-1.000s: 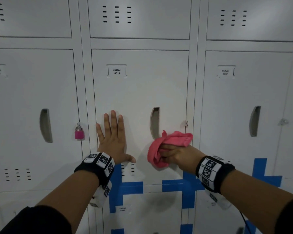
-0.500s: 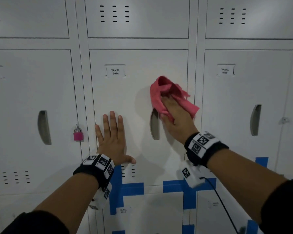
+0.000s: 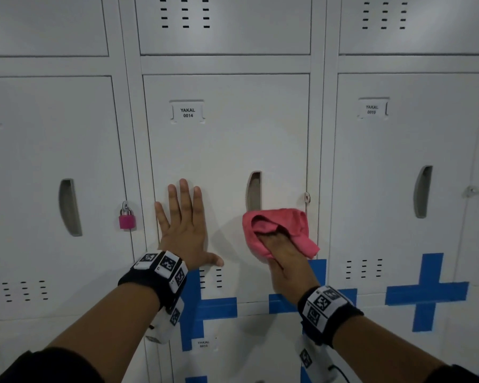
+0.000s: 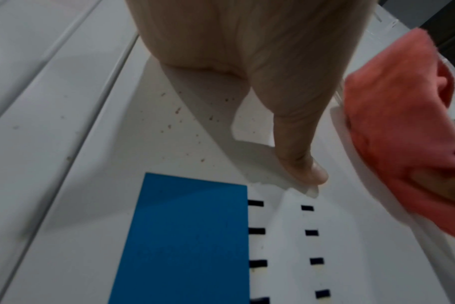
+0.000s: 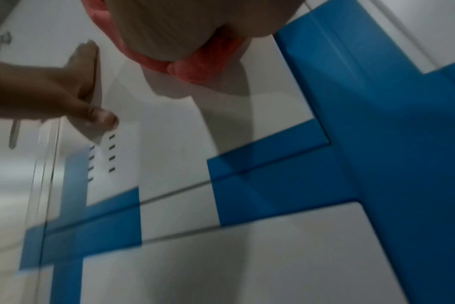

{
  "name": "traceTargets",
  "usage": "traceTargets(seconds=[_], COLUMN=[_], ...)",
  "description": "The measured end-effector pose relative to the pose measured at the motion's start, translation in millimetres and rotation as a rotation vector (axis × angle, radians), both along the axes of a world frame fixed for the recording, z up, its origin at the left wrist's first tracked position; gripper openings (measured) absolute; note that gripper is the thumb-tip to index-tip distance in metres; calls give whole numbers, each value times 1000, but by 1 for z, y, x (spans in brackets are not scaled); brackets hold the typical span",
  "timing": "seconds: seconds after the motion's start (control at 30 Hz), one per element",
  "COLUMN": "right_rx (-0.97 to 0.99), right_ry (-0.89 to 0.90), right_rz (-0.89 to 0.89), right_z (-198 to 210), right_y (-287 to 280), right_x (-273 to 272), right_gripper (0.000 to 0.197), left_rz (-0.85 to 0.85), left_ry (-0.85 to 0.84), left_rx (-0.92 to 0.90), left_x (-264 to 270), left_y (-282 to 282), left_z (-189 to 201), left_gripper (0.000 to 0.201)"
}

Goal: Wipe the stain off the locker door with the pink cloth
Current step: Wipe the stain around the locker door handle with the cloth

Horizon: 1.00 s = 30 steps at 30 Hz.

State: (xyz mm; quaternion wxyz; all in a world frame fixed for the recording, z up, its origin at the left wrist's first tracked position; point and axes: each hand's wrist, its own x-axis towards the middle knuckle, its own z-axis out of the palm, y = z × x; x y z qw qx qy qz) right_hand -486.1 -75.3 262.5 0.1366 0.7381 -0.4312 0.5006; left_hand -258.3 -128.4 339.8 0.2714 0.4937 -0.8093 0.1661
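Observation:
The white locker door [image 3: 227, 145] labelled YAKAL 0014 faces me. My left hand [image 3: 181, 225] lies flat on its lower left part, fingers straight and spread, thumb [image 4: 301, 164] out to the side. Small reddish-brown specks [image 4: 179, 115] dot the door beside that hand. My right hand [image 3: 285, 261] holds the bunched pink cloth [image 3: 277, 225] against the door just below the handle recess [image 3: 254, 190], near the door's right edge. Its fingers are tucked into the folds. The cloth [image 4: 398, 123] shows at the right of the left wrist view and under the palm [image 5: 195, 67] in the right wrist view.
A pink padlock [image 3: 127, 219] hangs on the locker to the left. Blue tape crosses [image 3: 426, 291] mark the lower doors. Vent slots [image 3: 210, 277] sit below my left thumb. More shut lockers stand above and on both sides.
My right hand swept the cloth up to the door's upper right above the recess, then back down below it. The left hand stayed flat in place.

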Motion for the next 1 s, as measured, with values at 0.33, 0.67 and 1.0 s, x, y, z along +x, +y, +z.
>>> traceTargets(seconds=[0.33,0.67,1.0], right_rx=[-96,-79,-118], right_ry=[-10,68,169], right_rz=[-49,-280,-544], right_z=[41,114,83], right_y=[18,-6,7], right_x=[20,45,58], right_gripper=[30,50,53], left_rz=[-8,14,10], left_ry=[10,8,-3], left_rx=[33,32,14], left_x=[0,-1,0], left_y=[3,5,3], left_z=[1,2,2], left_gripper=[168,167,167])
